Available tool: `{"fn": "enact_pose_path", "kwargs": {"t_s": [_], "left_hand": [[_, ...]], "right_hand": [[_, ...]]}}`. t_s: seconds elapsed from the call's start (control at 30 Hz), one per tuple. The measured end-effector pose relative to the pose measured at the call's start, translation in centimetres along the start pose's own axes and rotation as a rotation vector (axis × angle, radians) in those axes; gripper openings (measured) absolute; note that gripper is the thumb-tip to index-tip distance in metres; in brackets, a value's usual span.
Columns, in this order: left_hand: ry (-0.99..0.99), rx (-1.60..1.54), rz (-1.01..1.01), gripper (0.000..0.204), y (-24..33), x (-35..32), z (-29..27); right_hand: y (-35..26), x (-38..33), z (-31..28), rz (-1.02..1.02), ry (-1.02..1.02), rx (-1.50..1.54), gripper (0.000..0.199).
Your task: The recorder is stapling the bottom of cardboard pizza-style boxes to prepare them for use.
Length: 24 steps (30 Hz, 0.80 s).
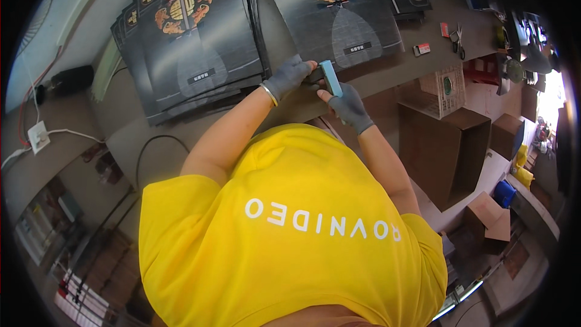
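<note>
- Left hand (290,76): grey-gloved, fingers curled closed on the dark edge of a flat sheet at the table edge (387,79); a metal bangle (269,94) sits at the wrist.
- Right hand (350,108): grey-gloved, closed around the lower end of a light-blue block (330,77).
- Light-blue block: just beside the left fingertips; its long axis runs away from the person, its far end pointing towards the printed cartons.
- Stack of flat dark cartons (187,54): beyond the left hand.
- Second carton stack (339,12): beyond both hands.
- Scissors (458,41): well right of the right hand.
</note>
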<state>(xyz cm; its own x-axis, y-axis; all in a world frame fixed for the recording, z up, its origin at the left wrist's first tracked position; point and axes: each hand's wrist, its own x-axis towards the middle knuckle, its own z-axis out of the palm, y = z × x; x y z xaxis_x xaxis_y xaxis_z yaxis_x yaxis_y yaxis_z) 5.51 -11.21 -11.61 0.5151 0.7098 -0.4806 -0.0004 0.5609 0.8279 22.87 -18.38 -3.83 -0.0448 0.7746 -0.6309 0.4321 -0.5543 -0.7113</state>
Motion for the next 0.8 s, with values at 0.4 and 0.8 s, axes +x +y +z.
{"fn": "enact_pose_path", "kwargs": {"t_s": [0.4, 0.8], "left_hand": [[0.127, -0.150, -0.066, 0.026, 7.1, -3.3, -0.9], [0.130, -0.105, -0.061, 0.027, 7.7, -3.5, -1.6]], "right_hand": [[4.6, 2.6, -6.7, 0.018, 0.284, 0.245, 0.028], [5.8, 2.6, -10.0, 0.113, 0.308, 0.145, 0.032]]}}
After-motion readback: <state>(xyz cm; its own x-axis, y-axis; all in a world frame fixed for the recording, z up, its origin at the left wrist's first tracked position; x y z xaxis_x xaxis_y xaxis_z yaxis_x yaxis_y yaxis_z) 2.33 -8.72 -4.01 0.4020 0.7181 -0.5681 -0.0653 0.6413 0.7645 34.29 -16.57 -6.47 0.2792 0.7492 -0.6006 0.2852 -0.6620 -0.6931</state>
